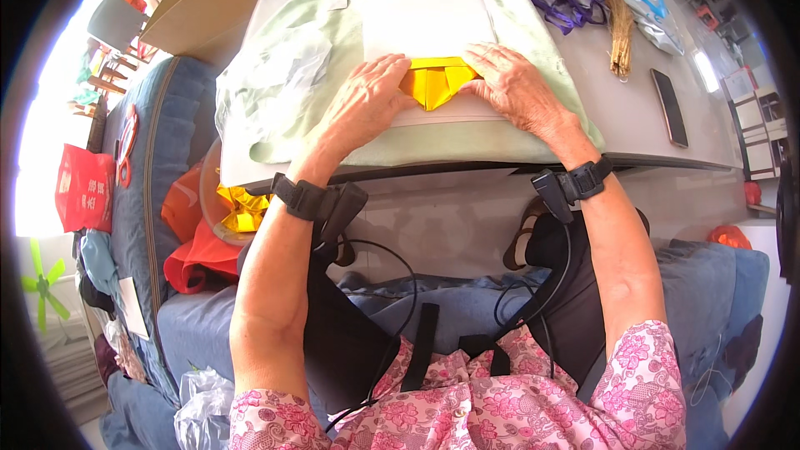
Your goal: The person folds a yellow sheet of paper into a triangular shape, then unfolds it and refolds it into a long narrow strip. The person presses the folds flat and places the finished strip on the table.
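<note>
The landmark is the folded yellow paper (435,83), which lies on a white sheet (433,25) spread over a pale green cloth (542,37) on the surface (642,117).

Left of the paper, the left hand (367,104) lies flat, its fingertips pressing down on the paper's left edge; its grip is spread wide and closed around nothing. Right of the paper, the right hand (517,87) rests the same way, fingers flat on the right edge, pinning rather than clasping. Further right of the paper, well apart, lie a bundle of straw-coloured sticks (619,33) and a dark phone (669,107).

The paper looks thin, light and easily creased, probably glossy and a little slippery, so it likely shifts unless held down. The folded corners and layered edges seem the best places to pinch it; the centre would buckle.
</note>
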Demonstrator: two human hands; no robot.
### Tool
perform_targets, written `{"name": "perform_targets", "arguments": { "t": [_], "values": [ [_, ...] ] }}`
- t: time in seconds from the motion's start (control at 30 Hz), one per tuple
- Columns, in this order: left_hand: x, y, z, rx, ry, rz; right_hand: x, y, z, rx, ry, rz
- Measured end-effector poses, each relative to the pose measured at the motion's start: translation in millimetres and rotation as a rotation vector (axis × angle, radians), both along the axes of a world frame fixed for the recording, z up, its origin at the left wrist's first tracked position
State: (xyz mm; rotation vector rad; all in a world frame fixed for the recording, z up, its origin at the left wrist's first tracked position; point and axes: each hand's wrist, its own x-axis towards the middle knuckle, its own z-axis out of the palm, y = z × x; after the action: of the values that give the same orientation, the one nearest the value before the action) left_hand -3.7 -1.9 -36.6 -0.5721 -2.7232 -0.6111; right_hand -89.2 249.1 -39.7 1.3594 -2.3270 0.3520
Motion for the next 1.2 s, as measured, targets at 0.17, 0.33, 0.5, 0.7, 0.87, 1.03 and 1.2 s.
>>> {"name": "perform_targets", "arguments": {
  "t": [0.17,0.33,0.5,0.7,0.87,1.03,1.2],
  "values": [
    [-2.0,-1.8,4.2,0.011,-0.008,-0.035,-5.1,0.6,0.1,-0.056,-0.031,0.015],
    [-3.6,-2.7,0.7,0.030,0.027,-0.031,-0.7,-2.0,5.6,-0.123,-0.100,0.015],
    [-7.7,-0.7,-5.6,0.055,0.150,-0.009,2.4,-3.2,12.5,-0.142,-0.179,0.025],
    [-19.4,-0.9,-13.2,0.136,0.196,0.026,-7.4,0.7,2.9,-0.199,-0.103,0.062],
    [-18.4,7.3,-12.1,0.341,0.107,0.169,-14.1,2.3,1.2,-0.123,-0.198,-0.049],
    [-18.6,0.2,-1.5,0.488,-0.133,0.213,-10.8,1.0,10.1,-0.297,-0.439,-0.116],
    [-15.3,-6.8,12.6,0.783,-0.290,0.157,-18.8,12.8,29.8,-0.433,-1.040,-0.116]
  ]
}}
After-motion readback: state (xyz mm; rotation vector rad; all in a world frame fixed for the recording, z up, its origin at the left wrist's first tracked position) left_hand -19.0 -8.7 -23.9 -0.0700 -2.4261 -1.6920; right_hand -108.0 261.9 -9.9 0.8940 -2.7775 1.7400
